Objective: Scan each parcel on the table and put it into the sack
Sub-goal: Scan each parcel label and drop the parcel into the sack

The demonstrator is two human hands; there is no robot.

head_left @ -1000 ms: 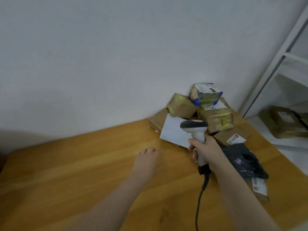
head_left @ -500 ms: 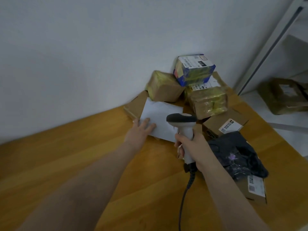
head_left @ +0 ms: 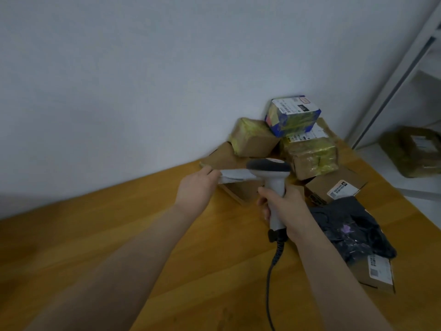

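The wooden table (head_left: 83,235) spreads wide to the left of both hands. The left hand (head_left: 196,187) reaches forward and pinches the left end of a flat white parcel (head_left: 236,175), its fingers curled round the edge. The parcel shows almost edge-on. It stretches from that hand toward the right and sits over a flat brown box (head_left: 238,193), just beyond the gap between the hands.

The right hand (head_left: 286,209) is wrapped firmly round the handle of a pale grey scanner (head_left: 268,167). The scanner's dark head stands above the knuckles, at the parcel's right end. Its cable (head_left: 270,278) hangs down between the two forearms.

Beyond the hands, against the wall, lie a brown box with yellow tape (head_left: 253,139) and a larger yellow-taped parcel (head_left: 312,156). A blue and yellow parcel (head_left: 293,115) rests on top of them.

Right of the right hand sits a labelled cardboard box (head_left: 334,187). Nearer, beside the right forearm, a dark plastic bag (head_left: 353,230) partly lies on another labelled box (head_left: 377,275). Farther right is a white shelf (head_left: 403,75).
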